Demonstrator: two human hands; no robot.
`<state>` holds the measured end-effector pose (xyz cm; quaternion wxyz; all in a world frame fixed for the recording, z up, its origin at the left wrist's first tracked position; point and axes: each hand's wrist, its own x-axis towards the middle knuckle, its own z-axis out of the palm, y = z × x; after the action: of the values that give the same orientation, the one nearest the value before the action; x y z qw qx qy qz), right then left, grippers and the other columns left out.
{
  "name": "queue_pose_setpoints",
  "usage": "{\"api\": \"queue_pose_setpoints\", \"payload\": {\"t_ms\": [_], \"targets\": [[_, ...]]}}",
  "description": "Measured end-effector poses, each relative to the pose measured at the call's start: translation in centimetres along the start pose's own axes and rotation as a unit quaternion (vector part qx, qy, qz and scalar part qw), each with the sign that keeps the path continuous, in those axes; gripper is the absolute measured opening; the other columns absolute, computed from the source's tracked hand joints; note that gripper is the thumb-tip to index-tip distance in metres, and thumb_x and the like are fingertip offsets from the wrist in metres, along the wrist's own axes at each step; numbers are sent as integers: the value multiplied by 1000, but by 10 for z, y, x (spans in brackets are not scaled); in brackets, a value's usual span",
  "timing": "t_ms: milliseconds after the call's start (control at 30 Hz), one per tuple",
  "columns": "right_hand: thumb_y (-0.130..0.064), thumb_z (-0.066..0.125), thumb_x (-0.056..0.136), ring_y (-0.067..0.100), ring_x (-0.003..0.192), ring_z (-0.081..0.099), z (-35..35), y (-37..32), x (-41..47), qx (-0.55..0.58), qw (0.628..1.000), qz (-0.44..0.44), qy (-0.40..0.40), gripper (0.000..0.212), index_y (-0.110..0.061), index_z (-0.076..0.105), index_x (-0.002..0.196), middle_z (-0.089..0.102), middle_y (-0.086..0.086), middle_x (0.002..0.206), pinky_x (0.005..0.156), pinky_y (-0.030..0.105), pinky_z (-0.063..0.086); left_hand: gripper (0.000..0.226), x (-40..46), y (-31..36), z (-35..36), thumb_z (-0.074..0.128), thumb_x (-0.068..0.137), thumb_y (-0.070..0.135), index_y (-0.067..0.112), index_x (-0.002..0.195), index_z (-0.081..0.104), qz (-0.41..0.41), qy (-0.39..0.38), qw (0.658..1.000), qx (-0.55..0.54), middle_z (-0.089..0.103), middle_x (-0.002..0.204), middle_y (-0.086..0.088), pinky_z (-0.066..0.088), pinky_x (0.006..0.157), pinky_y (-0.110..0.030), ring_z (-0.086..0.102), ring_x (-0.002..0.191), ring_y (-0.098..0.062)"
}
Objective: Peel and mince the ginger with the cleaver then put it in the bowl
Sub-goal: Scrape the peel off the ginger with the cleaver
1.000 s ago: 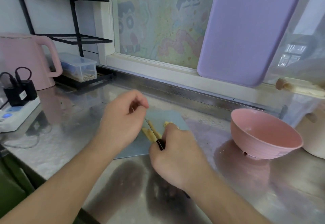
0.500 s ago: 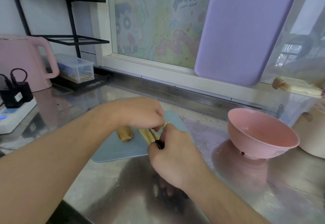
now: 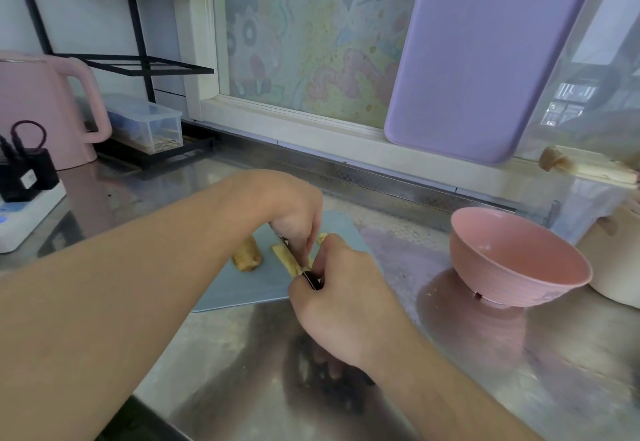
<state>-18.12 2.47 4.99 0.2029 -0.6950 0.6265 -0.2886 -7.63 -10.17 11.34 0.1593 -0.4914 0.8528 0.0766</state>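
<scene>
- The left hand [image 3: 294, 212] curls its fingers [image 3: 304, 245] down onto the peeled ginger strip [image 3: 287, 258], pinning it to the blue cutting board [image 3: 249, 284].
- The right hand [image 3: 343, 288] has its fingers wrapped around the cleaver [image 3: 310, 276] at the dark handle; the blade is mostly hidden between the two hands.
- Judged from this, slicing is under way and mincing is not yet done; an unpeeled ginger chunk [image 3: 247, 253] lies on the board just left of the strip.
- The next cut calls for the left fingertips tucked back from the blade and short, even strokes.
- The pink bowl [image 3: 512, 260] stands empty on the tabletop [image 3: 571, 354], well to the right of the board, with open steel between them for carrying the ginger over.
- The board's near edge sits back from the tabletop's front edge; a pale pot [image 3: 620, 267] touches or nearly touches the bowl's far side.
</scene>
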Motion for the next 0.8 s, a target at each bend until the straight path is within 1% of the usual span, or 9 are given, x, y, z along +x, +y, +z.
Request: {"api": "queue_pose_setpoints", "payload": {"t_ms": [100, 167, 267, 333, 433, 500, 633, 700, 800], "targets": [[-35, 55, 90, 11, 70, 57, -4, -1, -1, -5, 1000, -13, 13, 18, -31, 40, 83, 56, -9, 80, 54, 27, 37, 21, 6, 1, 2, 89, 82, 38, 24, 97, 84, -9, 12, 1000, -2, 65, 72, 21, 45, 60, -20, 58, 69, -1], [-34, 56, 90, 9, 70, 55, -5, -2, -1, -7, 1000, -19, 16, 20, -32, 39, 80, 55, -10, 79, 54, 26, 36, 20, 8, 1, 5, 89, 82, 36, 23, 96, 84, -13, 19, 1000, -1, 64, 71, 20, 43, 57, -20, 57, 68, -3], [-33, 57, 90, 7, 66, 54, -6, -2, -1, -13, 1000, -24, 15, 21, -32, 39, 79, 55, -10, 77, 52, 25, 35, 19, 9, 0, 9, 91, 80, 35, 22, 92, 84, -13, 43, 999, -11, 69, 74, 16, 44, 56, -21, 60, 69, -5], [-32, 57, 90, 7, 62, 54, -8, -1, 0, -9, 999, -24, 19, 19, -30, 41, 80, 57, -9, 75, 52, 25, 36, 15, 8, -2, 10, 91, 81, 34, 24, 88, 81, -11, 83, 996, -40, 72, 79, 13, 45, 58, -23, 64, 71, -7], [-31, 58, 88, 6, 53, 52, -9, 1, 3, 1, 999, -23, 27, 20, -33, 40, 79, 57, -8, 65, 47, 24, 36, 8, 1, -4, 2, 80, 90, 30, 27, 83, 77, 11, 139, 986, -88, 70, 73, 16, 43, 58, -23, 62, 69, -1], [-31, 58, 89, 4, 50, 51, -10, 1, 4, 3, 999, -23, 35, 26, -37, 36, 76, 55, -9, 59, 46, 21, 32, 14, -3, 0, -5, 70, 94, 23, 26, 81, 77, 28, 124, 988, -87, 73, 73, 13, 44, 58, -22, 64, 69, -2], [-31, 58, 89, 6, 52, 51, -12, 2, 5, 9, 999, -21, 34, 21, -33, 41, 77, 55, -9, 62, 48, 22, 33, 27, -7, 13, -7, 56, 96, 12, 18, 84, 80, 25, 30, 998, -38, 69, 71, 11, 46, 60, -23, 60, 68, -7], [-32, 58, 89, 6, 55, 53, -12, 2, 5, 12, 999, -19, 29, 18, -30, 44, 79, 57, -9, 65, 49, 23, 35, 26, -6, 16, -4, 55, 97, 11, 14, 88, 79, 18, 20, 999, -24, 67, 76, 7, 45, 62, -26, 57, 71, -13], [-31, 59, 88, 6, 56, 54, -12, 5, 6, 13, 999, -15, 25, 14, -30, 47, 80, 58, -9, 67, 48, 22, 36, 26, -5, 18, 0, 51, 99, 11, 8, 94, 77, 11, 17, 1000, -6, 64, 81, 0, 41, 58, -25, 53, 71, -15]]}}
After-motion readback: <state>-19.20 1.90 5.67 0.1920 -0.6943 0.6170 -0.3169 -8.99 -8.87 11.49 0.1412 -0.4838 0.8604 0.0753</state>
